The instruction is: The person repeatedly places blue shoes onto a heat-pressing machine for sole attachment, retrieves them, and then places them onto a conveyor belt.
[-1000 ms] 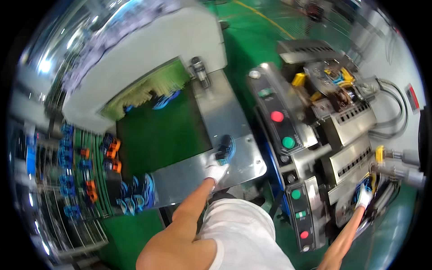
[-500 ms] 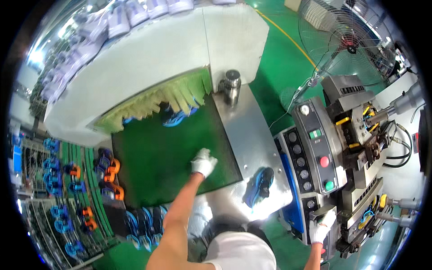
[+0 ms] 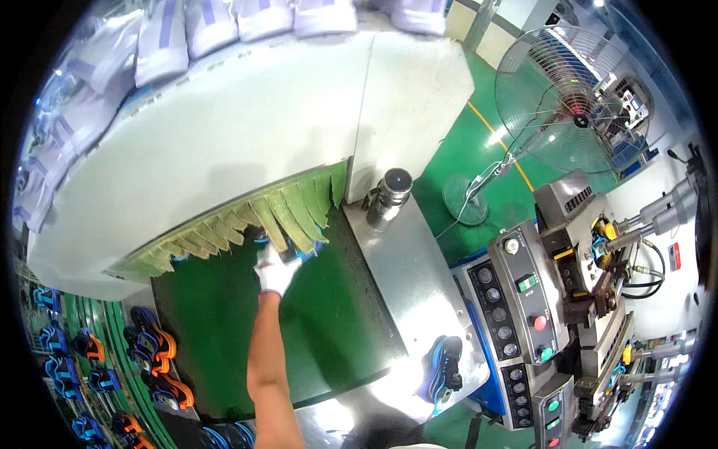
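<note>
A dark green conveyor belt [image 3: 224, 337] fills the lower middle of the frame and runs up under a large white machine housing [image 3: 224, 135], whose mouth is hung with a fringe of green flaps [image 3: 247, 217]. To the right of the belt lies a shiny metal plate [image 3: 404, 269] with a steel cylinder [image 3: 389, 196] standing at its upper end and a blue shoe [image 3: 443, 368] lying near its lower edge. Further right stands a grey control panel [image 3: 516, 314] with coloured buttons, and a floor fan [image 3: 576, 105] stands on the green floor at upper right. Racks of blue and orange shoes [image 3: 149, 352] line the lower left.

The left hand [image 3: 275, 271], in a white glove, reaches up from the lower edge with the forearm straight, at the flaps. Its fingers curl around a blue shoe [image 3: 303, 253] just under the fringe. The right hand is out of sight.
</note>
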Available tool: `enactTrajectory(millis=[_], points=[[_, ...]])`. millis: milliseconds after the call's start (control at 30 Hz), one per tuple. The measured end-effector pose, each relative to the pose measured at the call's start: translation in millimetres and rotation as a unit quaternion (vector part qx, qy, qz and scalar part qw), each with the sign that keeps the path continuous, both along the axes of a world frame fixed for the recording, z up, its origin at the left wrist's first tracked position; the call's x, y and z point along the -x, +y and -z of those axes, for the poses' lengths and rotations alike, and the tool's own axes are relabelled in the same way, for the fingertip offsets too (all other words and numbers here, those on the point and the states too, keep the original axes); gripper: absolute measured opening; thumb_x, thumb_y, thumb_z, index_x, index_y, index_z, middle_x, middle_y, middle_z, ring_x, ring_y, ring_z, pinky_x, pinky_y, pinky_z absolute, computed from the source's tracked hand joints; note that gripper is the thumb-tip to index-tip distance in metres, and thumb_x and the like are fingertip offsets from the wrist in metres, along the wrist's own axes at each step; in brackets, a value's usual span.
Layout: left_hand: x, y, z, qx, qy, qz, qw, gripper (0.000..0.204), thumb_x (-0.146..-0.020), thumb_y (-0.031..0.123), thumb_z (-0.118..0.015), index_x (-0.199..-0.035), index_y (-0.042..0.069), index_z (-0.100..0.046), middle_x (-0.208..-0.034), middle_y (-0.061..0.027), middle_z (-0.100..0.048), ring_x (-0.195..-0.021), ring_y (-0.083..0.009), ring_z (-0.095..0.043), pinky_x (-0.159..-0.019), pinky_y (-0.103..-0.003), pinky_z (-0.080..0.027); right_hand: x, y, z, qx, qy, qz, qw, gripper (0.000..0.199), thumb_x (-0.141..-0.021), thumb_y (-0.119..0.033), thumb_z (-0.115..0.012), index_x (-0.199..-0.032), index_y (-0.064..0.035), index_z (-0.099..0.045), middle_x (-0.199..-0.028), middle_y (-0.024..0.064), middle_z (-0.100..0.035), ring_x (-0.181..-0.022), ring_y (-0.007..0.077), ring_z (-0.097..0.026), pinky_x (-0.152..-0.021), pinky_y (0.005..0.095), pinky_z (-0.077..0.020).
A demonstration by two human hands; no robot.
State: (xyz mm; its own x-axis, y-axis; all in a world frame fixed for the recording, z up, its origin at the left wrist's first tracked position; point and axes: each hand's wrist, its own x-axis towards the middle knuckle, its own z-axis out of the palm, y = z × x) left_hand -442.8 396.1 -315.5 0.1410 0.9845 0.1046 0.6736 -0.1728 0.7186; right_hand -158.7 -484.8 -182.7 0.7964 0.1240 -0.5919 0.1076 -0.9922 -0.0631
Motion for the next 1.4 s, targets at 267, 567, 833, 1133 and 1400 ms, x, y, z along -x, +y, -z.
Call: enactTrajectory(millis=[267,567,833,1133,1400], points=[[4,-193,-75,0.15,0.051,0.184,0.97,0.052,-0.073,0.04,-0.087,-0.108,0.005,-0.071,-0.113,-0.019,-0.075,-0.103,-0.0352,-0.073,-0.092,-0.046,-0.056,-10,255,-78,-0.212,0.031,-0.203,0.955,0.079,-0.082,-0.032,-0.081,-0.144,0.0063,-0.052,-0.14,0.0259,-0.061,-0.133,0.0374,-0.058,-0.114,0.0417,-0.0449],[-199,-337,-326,0.045,0.119,0.742,0.659,0.037,-0.082,0.038,-0.08,-0.106,0.011,-0.072,-0.101,-0.0132,-0.073,-0.092,-0.0375,-0.07,-0.083,-0.044,-0.056,-39,362,-150,-0.401,0.21,-0.405,0.795,0.081,-0.083,-0.042,-0.08,-0.144,-0.0017,-0.047,-0.107,0.0234,-0.071,-0.101,0.0374,-0.071,-0.09,0.042,-0.0554],[-381,-358,-395,-0.227,-0.081,0.639,0.73,0.052,-0.087,0.018,-0.08,-0.132,0.0,-0.063,-0.13,-0.021,-0.067,-0.118,-0.0371,-0.067,-0.102,-0.043,-0.053,-142,212,-134,-0.622,0.406,0.184,0.644,0.059,-0.083,-0.02,-0.087,-0.134,-0.0009,-0.065,-0.114,0.0077,-0.074,-0.1,0.0179,-0.07,-0.085,0.033,-0.0579],[-699,-320,-265,-0.162,0.033,0.545,0.822,0.07,-0.09,0.042,-0.072,-0.146,0.006,-0.05,-0.143,-0.0203,-0.056,-0.131,-0.0389,-0.055,-0.112,-0.046,-0.041,-183,102,-142,-0.834,0.276,0.329,0.346,0.086,-0.078,0.002,-0.077,-0.155,0.0028,-0.038,-0.142,0.0197,-0.061,-0.122,0.0344,-0.065,-0.106,0.0485,-0.0542],[-798,-319,-228,-0.17,0.245,0.453,0.84,0.074,-0.083,0.042,-0.078,-0.146,0.013,-0.049,-0.13,-0.0238,-0.063,-0.118,-0.042,-0.065,-0.103,-0.054,-0.047,-193,88,-161,-0.785,0.149,0.467,0.379,0.079,-0.075,0.001,-0.077,-0.147,0.0067,-0.045,-0.119,0.0234,-0.069,-0.101,0.0355,-0.072,-0.09,0.0501,-0.0609]])
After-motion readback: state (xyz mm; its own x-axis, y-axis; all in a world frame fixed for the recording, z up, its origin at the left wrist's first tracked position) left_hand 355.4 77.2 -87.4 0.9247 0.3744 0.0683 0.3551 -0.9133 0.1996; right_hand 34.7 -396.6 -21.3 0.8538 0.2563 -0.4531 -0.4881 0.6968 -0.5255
